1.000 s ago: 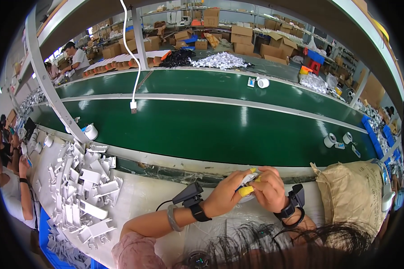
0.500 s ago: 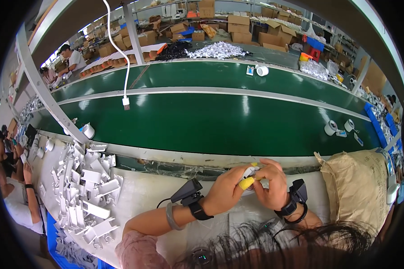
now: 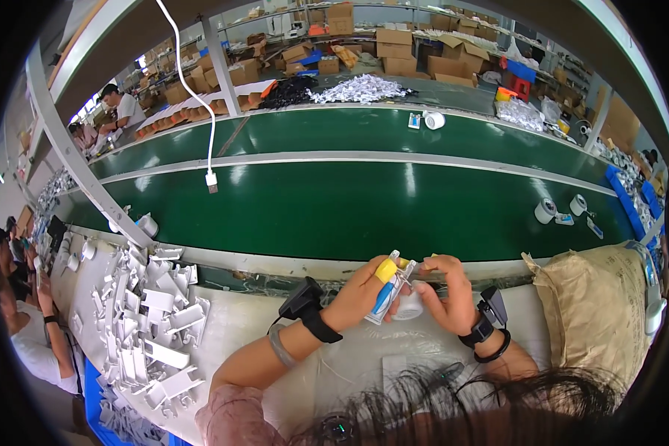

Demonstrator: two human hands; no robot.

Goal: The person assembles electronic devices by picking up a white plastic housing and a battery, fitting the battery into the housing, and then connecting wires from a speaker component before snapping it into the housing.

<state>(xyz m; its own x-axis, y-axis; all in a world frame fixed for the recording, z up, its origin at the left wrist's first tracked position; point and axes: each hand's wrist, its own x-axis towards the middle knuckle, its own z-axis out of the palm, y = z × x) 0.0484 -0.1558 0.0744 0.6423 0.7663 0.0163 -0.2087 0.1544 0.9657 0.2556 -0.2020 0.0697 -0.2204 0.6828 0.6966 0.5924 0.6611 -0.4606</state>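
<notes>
Over the near edge of the bench, my left hand [image 3: 355, 299] grips a narrow white plastic casing [image 3: 377, 315] with a blue strip [image 3: 385, 296] along it. A yellow finger cover [image 3: 386, 270] shows on that hand's thumb. My right hand [image 3: 452, 301] is curled close beside the casing's far end, thumb and fingers bent inward; what they pinch is hidden. Between the two hands, a round white part [image 3: 407, 306] hangs low, partly covered by fingers. Thin pale strands, perhaps wires, run near it.
Loose white plastic brackets [image 3: 156, 327] are heaped at left, beside a blue bin [image 3: 97, 405]. A brown paper sack [image 3: 591, 316] stands at right. Beyond the bench runs a green conveyor belt [image 3: 312, 208] carrying round white units [image 3: 545, 211]. A white cable [image 3: 210, 134] hangs overhead. People sit at left.
The casing has turned so that its blue strip faces up, and the round white part has come into sight. My left hand has shifted slightly left, and my hands are farther apart.
</notes>
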